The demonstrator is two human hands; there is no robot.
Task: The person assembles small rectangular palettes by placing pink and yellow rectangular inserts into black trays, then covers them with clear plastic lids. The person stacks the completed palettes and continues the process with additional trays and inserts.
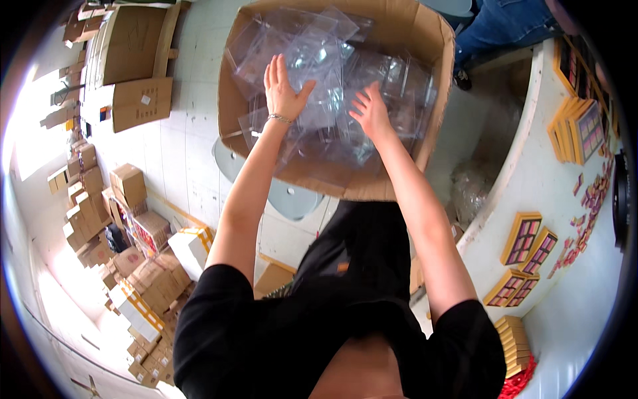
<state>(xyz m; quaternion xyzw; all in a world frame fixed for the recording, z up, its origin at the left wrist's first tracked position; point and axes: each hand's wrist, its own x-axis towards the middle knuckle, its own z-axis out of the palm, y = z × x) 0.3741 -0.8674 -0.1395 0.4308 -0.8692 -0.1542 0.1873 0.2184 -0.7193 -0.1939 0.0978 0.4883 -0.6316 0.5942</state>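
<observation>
A large cardboard box with raised flaps stands before me, filled with a loose heap of clear plastic sleeves or flat boxes; which of the two I cannot tell. Over the left part of the heap is my left hand, fingers stretched upward and thumb apart, a bracelet at its wrist. My right hand hovers at the heap's right part, its fingers spread and nothing gripped. Whether either palm touches the plastic is hard to make out.
Grey stools stand under the box. On the right, a white table carries yellow-edged trays and scattered small pink pieces. A person in jeans is at the upper right. Stacked cartons line the left side.
</observation>
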